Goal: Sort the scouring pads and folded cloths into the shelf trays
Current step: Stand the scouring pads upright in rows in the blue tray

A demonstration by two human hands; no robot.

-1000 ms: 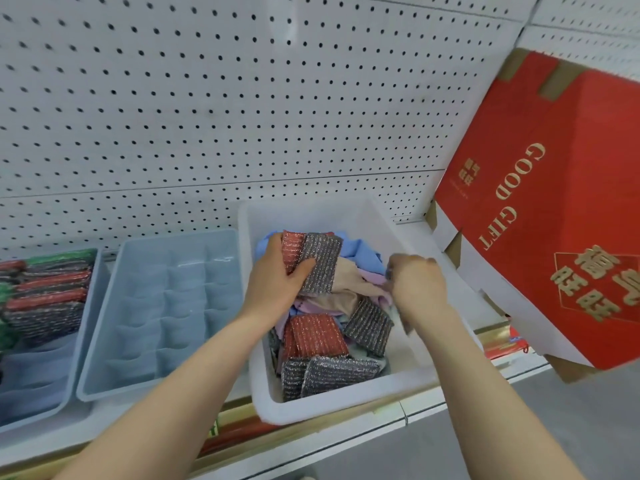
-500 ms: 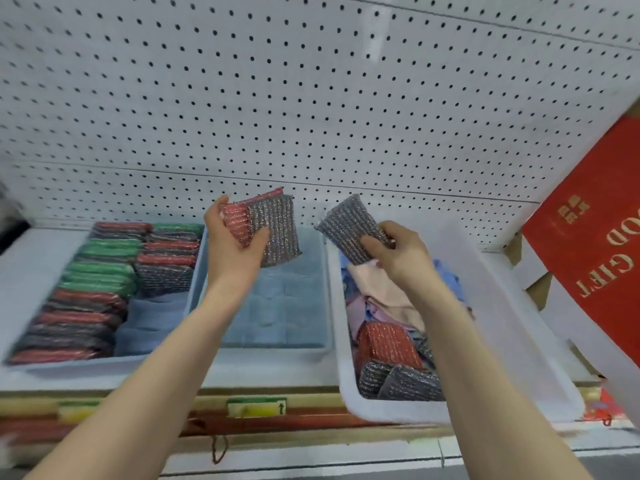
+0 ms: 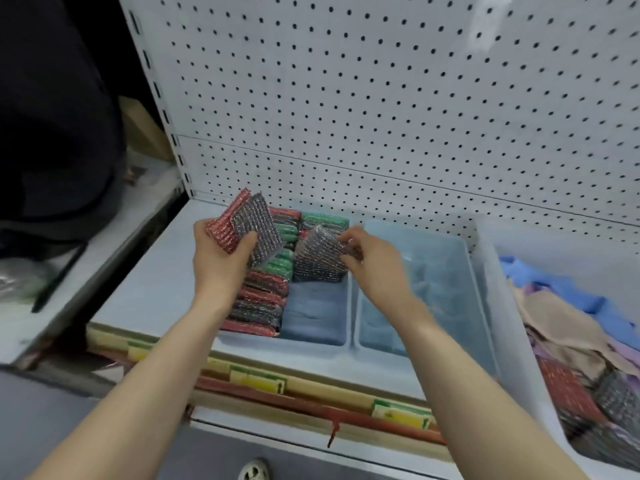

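Nearest, at six o'clock, the shelf edge point(image 3: 311, 386) carries yellow price labels. Above it, at nine o'clock of centre, the left hand point(image 3: 221, 254) clutches a red scouring pad point(image 3: 223, 226) and a silver pad point(image 3: 258, 230) together. At centre the right hand point(image 3: 367, 252) pinches a grey pad point(image 3: 318, 254) over the filled tray point(image 3: 311, 337). An empty blue tray point(image 3: 460, 271) sits at three o'clock, the white bin point(image 3: 498, 306) of cloths beyond. The pegboard point(image 3: 381, 98) rises at twelve.
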